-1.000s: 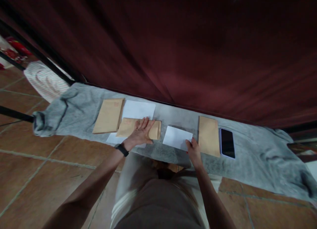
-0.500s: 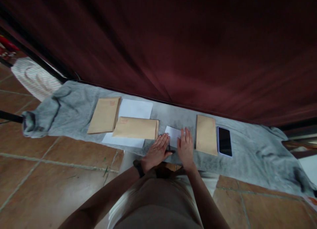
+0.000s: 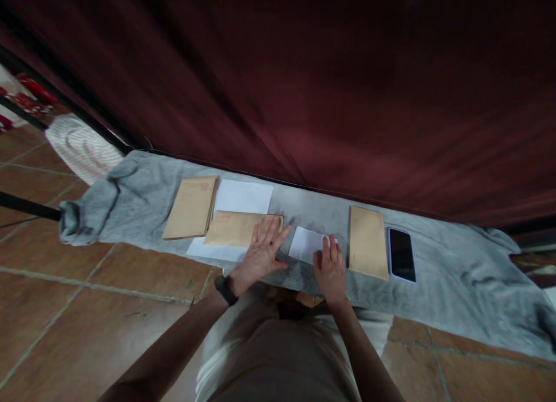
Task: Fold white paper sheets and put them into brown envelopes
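My left hand [image 3: 263, 250], fingers spread, is over the right end of a brown envelope [image 3: 232, 229]; whether it touches the paper I cannot tell. That envelope lies across white paper sheets [image 3: 246, 197]. My right hand [image 3: 329, 269] rests its fingertips on the right part of a small folded white paper [image 3: 305, 244], with its fingers stretched out and holding nothing. Left of the sheets lies a stack of brown envelopes [image 3: 191, 208]. Another brown envelope [image 3: 368, 242] lies just right of my right hand.
A phone [image 3: 402, 254] with a pale purple edge lies right of the right-hand envelope. Everything rests on a grey cloth [image 3: 452, 274] covering a narrow bench. A dark red curtain [image 3: 325, 101] hangs along its far side. Tiled floor [image 3: 61, 309] shows on the near side.
My left hand has come off the small white paper and moved left over the envelope, its fingers now spread. My right hand stays at the paper's right part. The view has shifted slightly.
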A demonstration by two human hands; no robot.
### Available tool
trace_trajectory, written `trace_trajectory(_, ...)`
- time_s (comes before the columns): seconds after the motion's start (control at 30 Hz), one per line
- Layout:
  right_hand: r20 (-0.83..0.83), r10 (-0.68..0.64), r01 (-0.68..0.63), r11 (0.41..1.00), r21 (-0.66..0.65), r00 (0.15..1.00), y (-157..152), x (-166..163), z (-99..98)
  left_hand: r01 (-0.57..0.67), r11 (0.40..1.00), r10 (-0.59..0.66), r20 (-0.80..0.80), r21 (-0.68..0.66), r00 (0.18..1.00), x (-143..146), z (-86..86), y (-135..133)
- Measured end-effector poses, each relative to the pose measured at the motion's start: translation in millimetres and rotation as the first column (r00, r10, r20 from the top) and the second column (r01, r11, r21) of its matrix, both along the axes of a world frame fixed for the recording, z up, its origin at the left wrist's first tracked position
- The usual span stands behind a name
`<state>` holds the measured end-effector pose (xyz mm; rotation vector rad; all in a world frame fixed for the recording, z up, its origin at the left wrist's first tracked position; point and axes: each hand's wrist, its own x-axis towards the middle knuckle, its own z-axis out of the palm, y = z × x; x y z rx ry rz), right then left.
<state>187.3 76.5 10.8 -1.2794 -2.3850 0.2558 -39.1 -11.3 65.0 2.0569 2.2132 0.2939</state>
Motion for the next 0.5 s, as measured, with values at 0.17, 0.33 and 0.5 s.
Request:
trace_trajectory(0.17,0.079,-0.176,0.176,0.984,-0.004,0.981,-3.2,20.3,-2.6,-0.095,0.96,0.108,0.037,-0.262,0.993,-70.4,5.7,14.1)
trace_trajectory(0.33,0.087,-0.241,0.247,0.967,-0.056,0.966,1.9,17.7,-4.1,-0.014,0.945,0.039,0.069,-0.327,0.997,-83.0,2.3,20.2)
trace_trajectory(0.5,0.106,-0.261,0.274,0.953,-0.129,0.959,12.3,16.7,-1.4,0.012,0.953,0.015,0.088,-0.301,0.996,-84.5,4.3,19.2)
